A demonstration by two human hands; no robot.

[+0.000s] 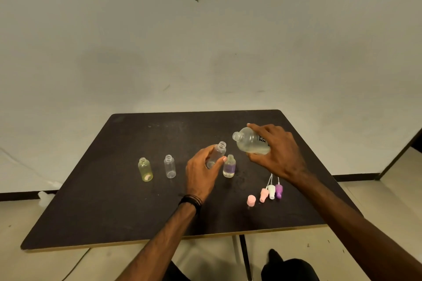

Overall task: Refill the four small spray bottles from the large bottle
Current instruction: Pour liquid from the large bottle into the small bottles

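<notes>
Above the dark table, the right hand grips the large clear bottle, tilted, uncapped, part full of pale liquid; the left hand holds a clear small spray bottle.

Both forearms reach forward over the table's near edge. The left hand, a dark band at its wrist, curls fingers and thumb in a grip; the right hand, raised higher, clasps from above.

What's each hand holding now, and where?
Left hand grips a small clear bottle by its body; right hand grips the large bottle around its body.
</notes>
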